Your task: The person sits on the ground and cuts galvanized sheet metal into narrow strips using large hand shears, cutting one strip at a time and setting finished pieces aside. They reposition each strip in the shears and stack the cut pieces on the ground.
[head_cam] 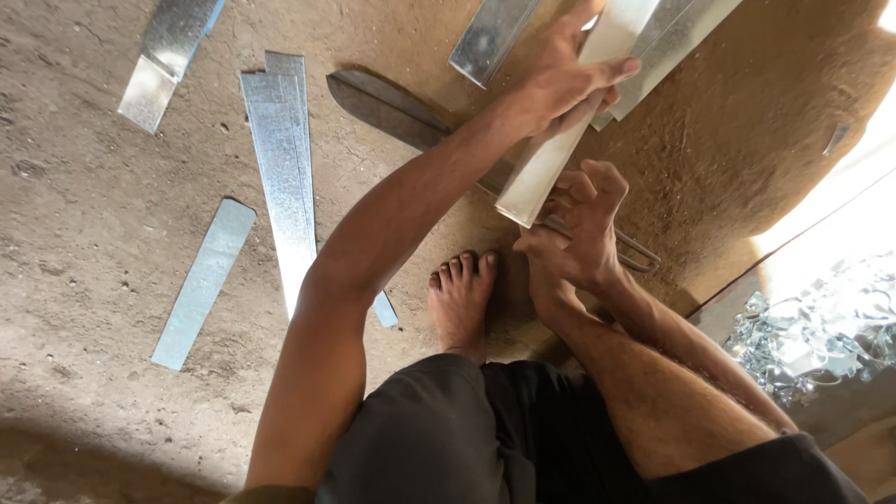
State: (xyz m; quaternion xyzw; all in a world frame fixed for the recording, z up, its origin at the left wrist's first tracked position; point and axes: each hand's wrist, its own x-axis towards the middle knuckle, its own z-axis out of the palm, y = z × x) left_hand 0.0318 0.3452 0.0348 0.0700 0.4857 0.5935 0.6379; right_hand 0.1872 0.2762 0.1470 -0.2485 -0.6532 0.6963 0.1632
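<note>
My left hand (560, 84) is closed around a long shiny sheet-metal strip (546, 163), held slanting over large metal shears (383, 105) that lie on the dirt floor. My right hand (583, 229) sits just below the strip's near end, clenched on the shears' handle (642, 257). The strip and my hands hide the shears' middle. My bare foot (462, 299) rests on the ground right beside the shears.
Cut metal strips lie on the dirt: a long stack (280, 159), a narrow one (201, 280), another at top left (168, 56) and one at the top (490, 37). A pile of shiny metal offcuts (812, 336) sits at right in bright sunlight.
</note>
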